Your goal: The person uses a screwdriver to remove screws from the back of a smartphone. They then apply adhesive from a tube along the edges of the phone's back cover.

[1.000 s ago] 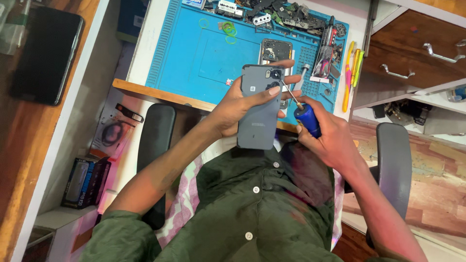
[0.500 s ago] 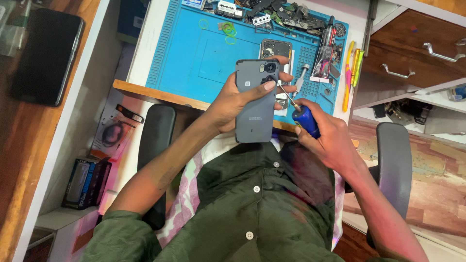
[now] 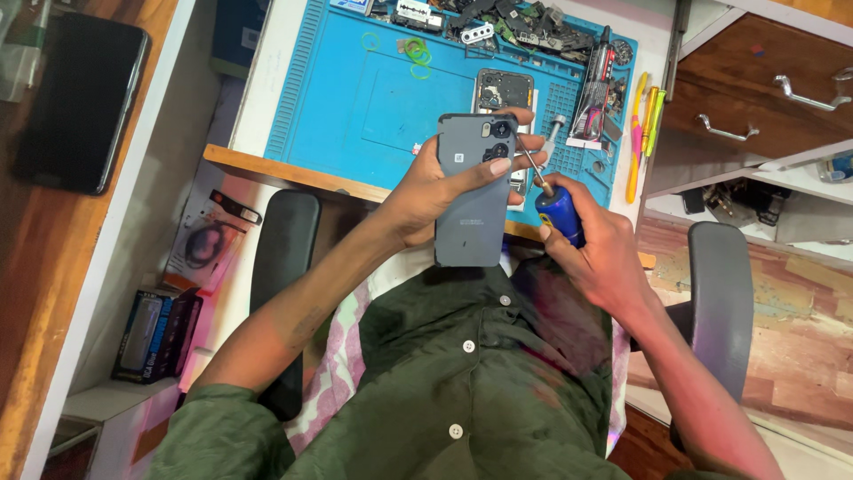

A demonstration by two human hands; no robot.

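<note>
My left hand (image 3: 437, 188) grips a grey smartphone (image 3: 474, 209) upright, back side facing me, its camera block at the top right. My thumb lies across the phone near the cameras. My right hand (image 3: 593, 247) holds a blue-handled screwdriver (image 3: 556, 210); its thin metal shaft points up and left to the phone's right edge beside the camera block. Both hands hover over my lap at the desk's front edge. Behind the phone, on the blue work mat (image 3: 355, 107), lies an opened phone body (image 3: 503, 90).
Loose phone parts and tools crowd the mat's far edge (image 3: 498, 22). Yellow and green pens (image 3: 645, 116) lie to the right, next to wooden drawers (image 3: 764, 98). A dark tablet (image 3: 80, 102) rests on the wooden surface at left. Black chair armrests (image 3: 283, 267) flank me.
My left hand has lifted the phone slightly up and away from me toward the desk. The screwdriver tip has stayed at the phone's right edge.
</note>
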